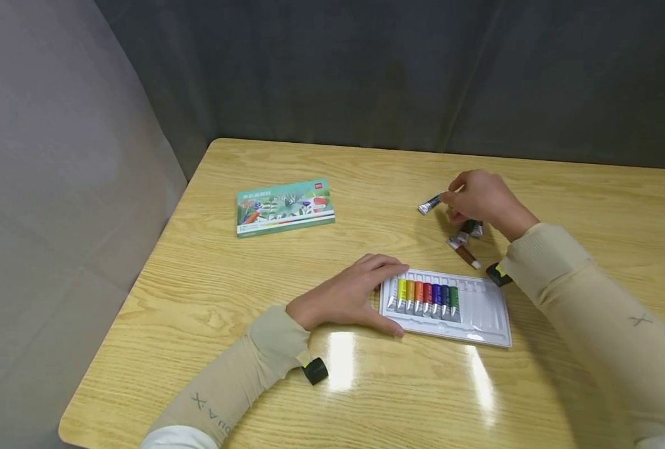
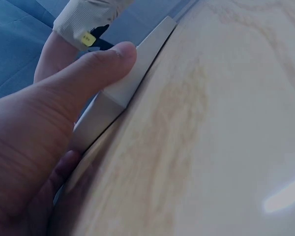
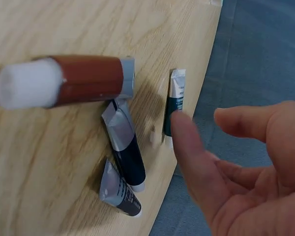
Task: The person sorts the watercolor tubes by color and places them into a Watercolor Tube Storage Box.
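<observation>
Gripping the white tray (image 1: 482,305) at its 9 o'clock end: left hand (image 1: 357,290), thumb and fingers across it. Right hand (image 1: 482,196), thumb and fingertips parted, is at the dark green tube (image 1: 430,204), tray's 12 o'clock; brown tube (image 1: 465,254) at 1, box (image 1: 286,210) at 10.

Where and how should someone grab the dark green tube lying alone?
Probably pinch the dark green tube across its middle, from above, with the right hand: it's slim, lying flat on the table, its long sides clear of other tubes.
</observation>
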`<state>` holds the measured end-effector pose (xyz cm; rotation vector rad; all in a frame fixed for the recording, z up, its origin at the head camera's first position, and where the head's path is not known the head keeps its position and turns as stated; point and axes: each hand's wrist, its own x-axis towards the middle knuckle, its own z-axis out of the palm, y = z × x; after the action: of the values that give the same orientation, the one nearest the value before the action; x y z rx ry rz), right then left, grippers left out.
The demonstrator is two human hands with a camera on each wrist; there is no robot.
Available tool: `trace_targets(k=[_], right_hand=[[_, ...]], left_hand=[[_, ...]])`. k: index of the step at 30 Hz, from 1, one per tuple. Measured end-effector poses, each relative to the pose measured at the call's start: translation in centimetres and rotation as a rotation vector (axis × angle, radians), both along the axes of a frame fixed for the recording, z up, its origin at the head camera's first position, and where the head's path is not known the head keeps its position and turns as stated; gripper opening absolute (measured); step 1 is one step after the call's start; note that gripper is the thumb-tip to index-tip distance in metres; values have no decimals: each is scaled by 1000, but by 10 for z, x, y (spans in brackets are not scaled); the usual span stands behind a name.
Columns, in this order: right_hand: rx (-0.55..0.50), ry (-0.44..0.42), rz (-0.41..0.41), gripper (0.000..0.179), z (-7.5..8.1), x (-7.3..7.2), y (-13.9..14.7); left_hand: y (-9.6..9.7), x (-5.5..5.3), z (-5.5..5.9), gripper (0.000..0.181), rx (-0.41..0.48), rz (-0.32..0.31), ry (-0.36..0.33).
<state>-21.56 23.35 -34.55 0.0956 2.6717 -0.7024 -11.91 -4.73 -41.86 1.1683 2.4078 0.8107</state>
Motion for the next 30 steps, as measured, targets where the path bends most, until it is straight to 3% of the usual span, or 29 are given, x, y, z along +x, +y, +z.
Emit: trace_targets(k=[4, 9, 12, 18, 24, 30], right_hand=[[64, 29, -16, 50, -3, -6, -4], [251, 158, 12, 60, -10, -13, -17], [323, 179, -1, 57, -14, -16, -23], [268, 162, -20, 49, -18, -18, -22], [217, 172, 39, 38, -20, -20, -19], [188, 158, 80, 46, -20, -19, -19]], left_hand=[[0, 0, 0, 108, 5, -4, 5], [1, -1, 1, 109, -4, -4, 10], [1, -1, 2, 109, -5, -8, 10], [2, -1, 3, 109, -6, -18, 28], [1, -1, 3, 109, -9, -13, 22], [-2, 0, 2, 109, -9, -4, 16]])
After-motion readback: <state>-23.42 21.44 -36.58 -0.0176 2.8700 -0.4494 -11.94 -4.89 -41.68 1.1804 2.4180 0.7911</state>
